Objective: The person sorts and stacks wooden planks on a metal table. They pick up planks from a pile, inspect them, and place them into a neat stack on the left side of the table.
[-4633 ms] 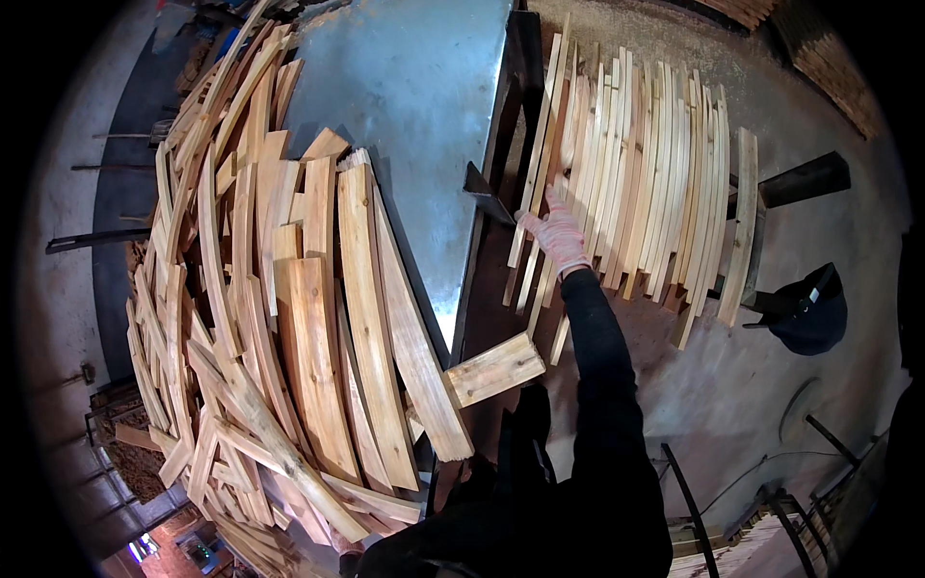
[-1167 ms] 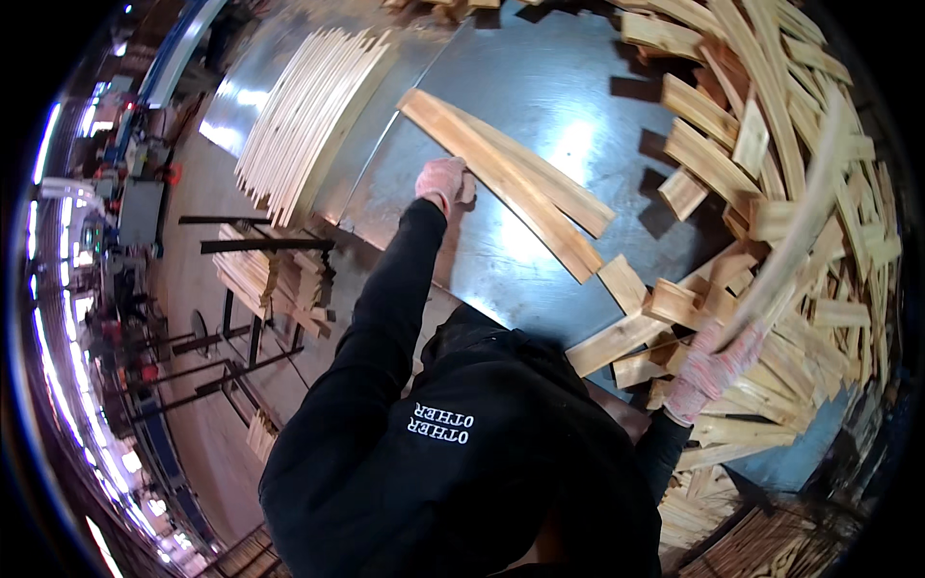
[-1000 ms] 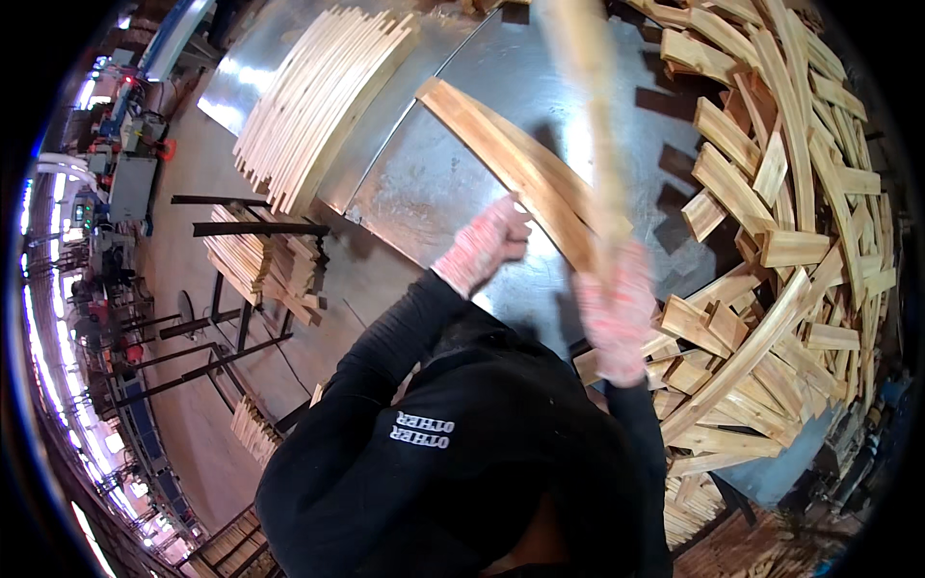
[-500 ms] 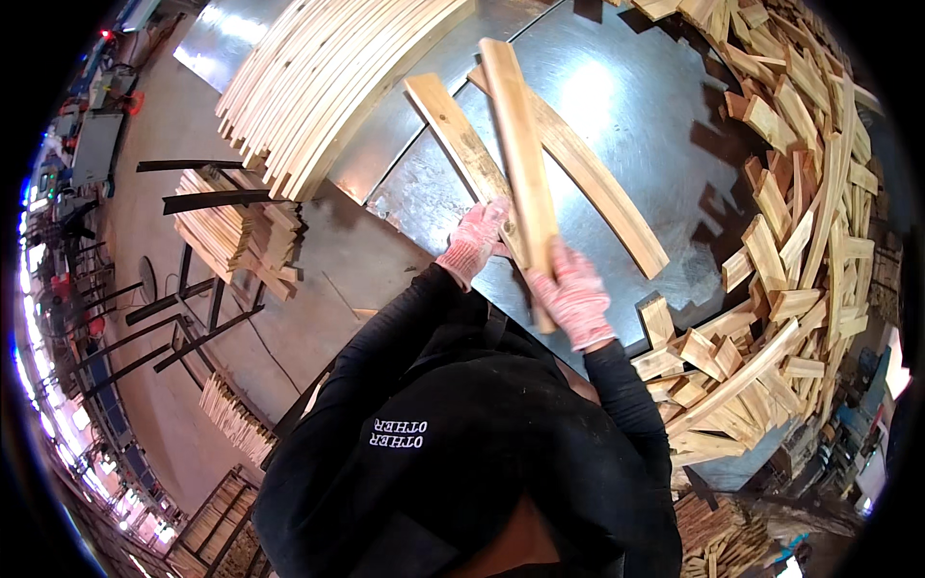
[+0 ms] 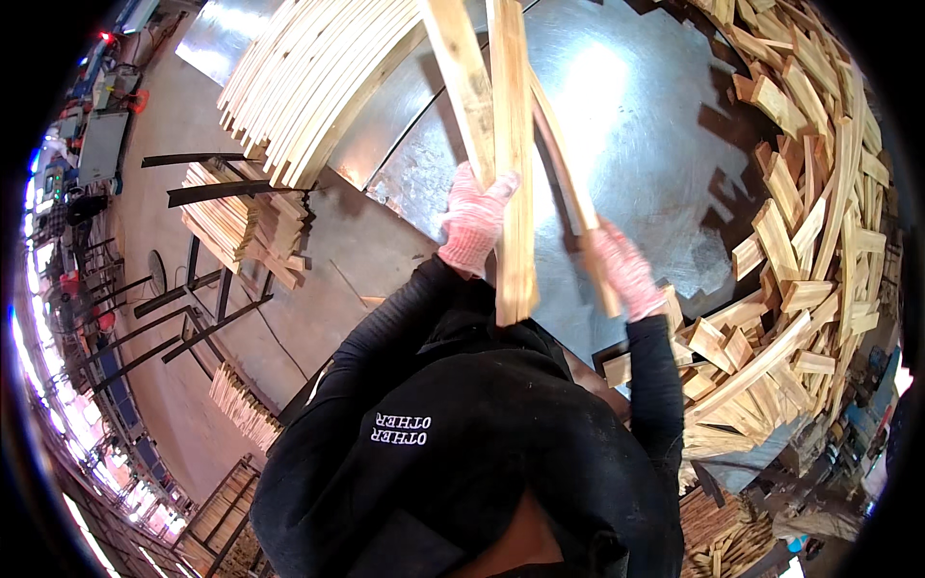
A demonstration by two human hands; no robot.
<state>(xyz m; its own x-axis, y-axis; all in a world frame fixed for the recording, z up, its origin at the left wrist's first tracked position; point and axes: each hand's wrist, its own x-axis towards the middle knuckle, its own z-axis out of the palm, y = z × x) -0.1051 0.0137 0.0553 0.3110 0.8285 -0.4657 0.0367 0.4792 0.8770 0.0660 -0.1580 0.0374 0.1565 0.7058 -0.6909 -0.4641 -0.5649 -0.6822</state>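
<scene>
A person's gloved left hand (image 5: 472,223) and right hand (image 5: 624,270), fingers wrapped around long wooden slats (image 5: 511,154) held above a shiny metal desk (image 5: 636,125), could lose one slat, judging by the uneven bundle, onto the heaped offcuts (image 5: 800,289) beside them.

Bright overhead light is washing across the metal table (image 5: 655,144), throwing a white glare patch at upper centre and dark, hard-edged shadows beside the wooden slat pile (image 5: 800,289) at right. Fisheye distortion is bending straight edges toward a black rim. The slat (image 5: 568,193) at centre is smearing slightly with motion blur
</scene>
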